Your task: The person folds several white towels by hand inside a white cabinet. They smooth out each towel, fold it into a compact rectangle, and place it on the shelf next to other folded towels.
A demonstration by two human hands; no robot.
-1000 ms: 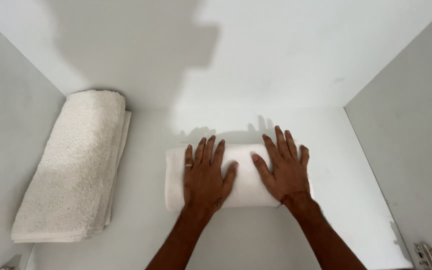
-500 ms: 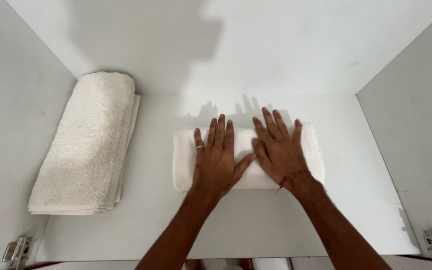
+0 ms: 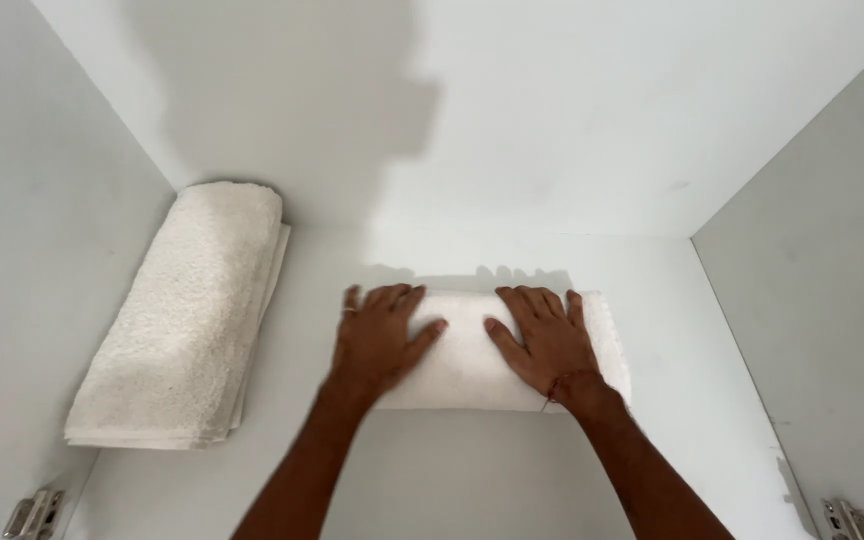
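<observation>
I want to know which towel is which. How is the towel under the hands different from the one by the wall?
The small towel lies crosswise in the middle of the shelf; the big towel lies lengthwise against the left wall. The small towel is a short, narrow bundle, while the big towel is longer and wider. The left hand and right hand press flat on the small towel; nothing touches the big towel. Both are white, fluffy and folded.

White folded towel [image 3: 472, 360], cream terry towel [image 3: 187, 320], plain white shelf [image 3: 472, 480], silver hinges [image 3: 34, 513]
</observation>
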